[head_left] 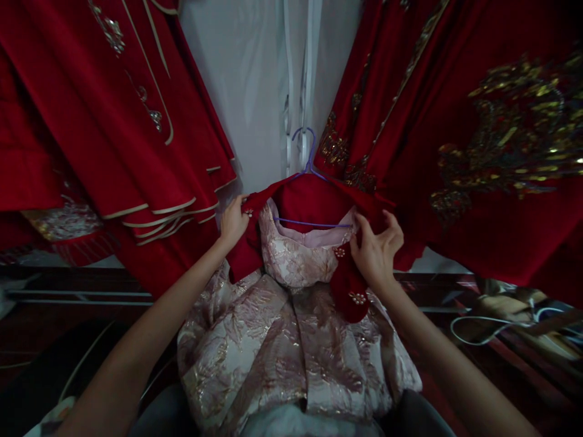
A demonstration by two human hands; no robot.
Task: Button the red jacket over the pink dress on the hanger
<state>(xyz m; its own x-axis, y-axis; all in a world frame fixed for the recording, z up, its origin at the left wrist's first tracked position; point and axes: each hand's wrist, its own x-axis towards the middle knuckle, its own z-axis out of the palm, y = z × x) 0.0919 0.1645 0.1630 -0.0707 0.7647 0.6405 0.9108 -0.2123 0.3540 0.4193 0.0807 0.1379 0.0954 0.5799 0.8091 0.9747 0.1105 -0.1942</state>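
Note:
A red bolero-style jacket (pixel 300 200) with beaded flower trims hangs on a purple hanger (pixel 311 152). Inside it sits a pale pink-and-gold brocade dress (pixel 291 261), its full skirt spreading down over my lap. At the jacket's left shoulder, my left hand (pixel 234 220) is closed on the red cloth beside a beaded flower. Across from it, my right hand (pixel 376 249) pinches the jacket's edge near the dress neckline with thumb and forefinger, the other fingers raised. The red front panel below that hand hangs over the dress; exactly what lies between the fingertips is partly hidden.
Red garments with pale piping (pixel 173 206) hang close on the left. On the right hangs red cloth with gold sequin work (pixel 514 133). Pale wall panels (pixel 255 79) stand behind the hanger. A white cord (pixel 478 321) loops among clutter at lower right.

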